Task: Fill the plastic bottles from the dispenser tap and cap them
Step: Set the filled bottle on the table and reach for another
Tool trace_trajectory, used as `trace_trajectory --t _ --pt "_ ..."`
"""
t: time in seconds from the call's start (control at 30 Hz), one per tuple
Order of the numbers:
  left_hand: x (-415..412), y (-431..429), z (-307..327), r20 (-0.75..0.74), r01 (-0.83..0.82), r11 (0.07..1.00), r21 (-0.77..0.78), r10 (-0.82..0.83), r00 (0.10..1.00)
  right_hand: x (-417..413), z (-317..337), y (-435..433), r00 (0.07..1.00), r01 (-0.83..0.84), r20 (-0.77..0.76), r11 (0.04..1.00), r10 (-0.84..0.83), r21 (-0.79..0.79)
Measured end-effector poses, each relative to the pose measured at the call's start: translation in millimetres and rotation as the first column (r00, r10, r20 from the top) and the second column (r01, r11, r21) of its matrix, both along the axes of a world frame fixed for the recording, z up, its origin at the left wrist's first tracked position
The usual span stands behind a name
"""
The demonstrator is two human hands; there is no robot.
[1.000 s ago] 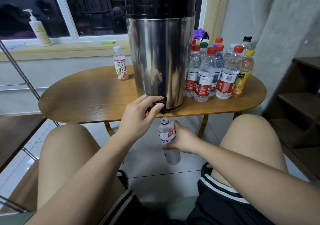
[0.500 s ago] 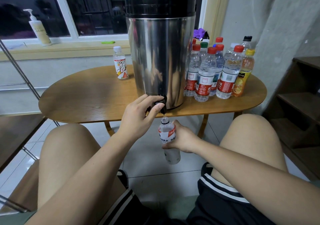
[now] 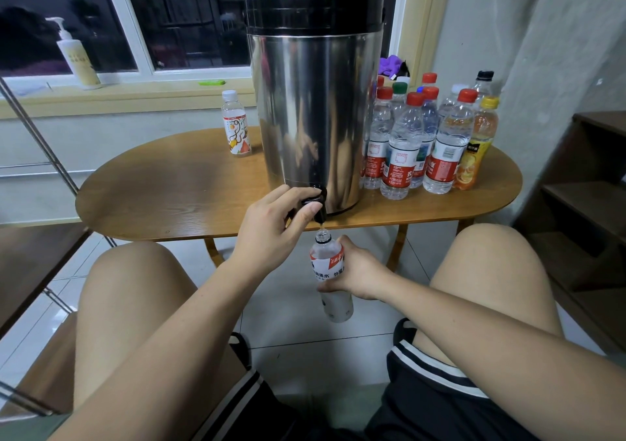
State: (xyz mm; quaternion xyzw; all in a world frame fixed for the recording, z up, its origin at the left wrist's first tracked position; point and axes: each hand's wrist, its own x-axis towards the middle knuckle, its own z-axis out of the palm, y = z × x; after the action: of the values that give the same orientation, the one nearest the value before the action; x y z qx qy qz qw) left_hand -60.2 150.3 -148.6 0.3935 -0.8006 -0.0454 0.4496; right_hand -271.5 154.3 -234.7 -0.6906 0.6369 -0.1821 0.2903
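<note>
Plastic, thin and clear, likely soft-walled. Holds the small uncapped water bottle (image 3: 330, 271) upright, mouth just under the black tap (image 3: 320, 215) of the steel dispenser (image 3: 311, 101), below the edge of the wooden table (image 3: 169, 203). Wraps right hand (image 3: 360, 271) round the labelled middle; pinches the tap lever with left hand (image 3: 271, 227). Probably gets heavier and slippery while filling; best gripped firmly at the label, never squeezed.

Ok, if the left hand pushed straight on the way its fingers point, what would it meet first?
The left hand grips the black tap, so that comes first; straight beyond it, probably the steel dispenser, though depth is unclear.
</note>
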Motion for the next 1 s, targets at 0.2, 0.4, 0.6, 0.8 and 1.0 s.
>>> trace_trajectory --t 0.2,0.4,0.6,0.8,1.0 --pt "-0.2 0.0 -0.1 -0.004 -0.003 1.000 0.000 0.003 1.000 -0.1 -1.2 -1.0 1.000 0.003 -0.007 1.000 -0.003 -0.006" --pt "-0.3 1.0 -0.1 -0.006 -0.007 1.000 -0.007 0.007 1.000 -0.3 -0.8 -0.7 1.000 0.003 -0.006 1.000 -0.003 -0.004" --pt "0.1 -0.4 -0.5 -0.015 0.006 1.000 -0.006 -0.006 1.000 -0.4 -0.9 -1.0 1.000 0.003 -0.003 1.000 -0.003 -0.003" --pt "0.1 -0.2 -0.5 -0.019 0.002 1.000 -0.003 -0.002 1.000 -0.5 -0.3 -0.9 1.000 0.001 -0.002 1.000 -0.001 -0.002" --pt "0.1 -0.4 0.1 -0.018 0.005 1.000 -0.004 -0.005 1.000 -0.9 -1.2 -0.8 1.000 -0.004 -0.006 1.000 0.004 -0.006"
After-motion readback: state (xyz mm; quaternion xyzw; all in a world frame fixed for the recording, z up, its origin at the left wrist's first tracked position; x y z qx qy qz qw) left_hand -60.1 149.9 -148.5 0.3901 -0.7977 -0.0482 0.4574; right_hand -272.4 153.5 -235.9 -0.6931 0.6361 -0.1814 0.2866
